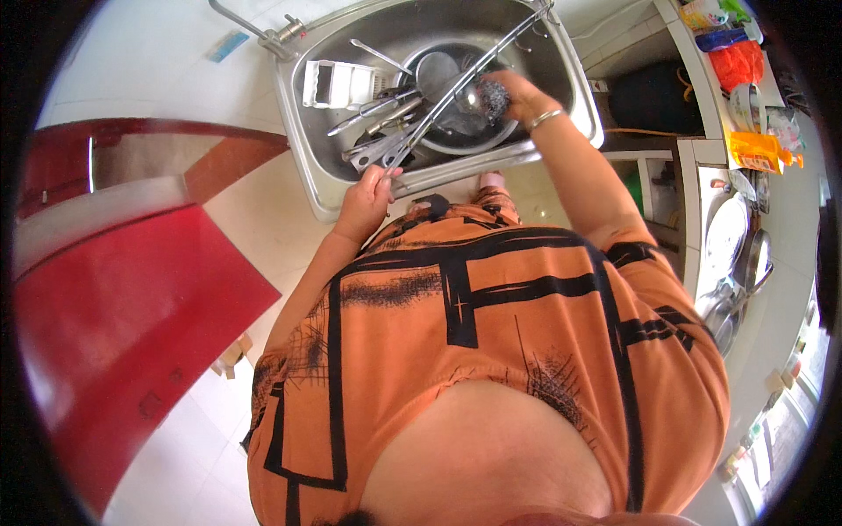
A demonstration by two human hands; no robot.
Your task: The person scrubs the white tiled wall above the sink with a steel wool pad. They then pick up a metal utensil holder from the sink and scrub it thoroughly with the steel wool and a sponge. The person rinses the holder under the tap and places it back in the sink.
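Observation:
My left hand [366, 205] grips the lower end of a long metal rail with hooks [501, 47], slanted up and right across a stainless steel sink [297, 148]. In my right hand [520, 97] is a steel wool scourer [495, 100], just below the rail, over a round basin [483, 143] in the sink. A shiny rounded metal piece [470, 100] shows beside the scourer; what it belongs to is unclear. Metal-handled utensils [375, 117] lie piled left of the basin, near a white plastic rack [342, 84]. A round strainer-like utensil [437, 73] rests over the basin's edge.
A tap [284, 34] stands at the sink's upper left corner, near a blue packet [228, 47]. Red cabinetry [138, 302] fills the left side. On the right counter are an orange pouch [756, 152], a red plastic bag [737, 64] and metal cookware [727, 309].

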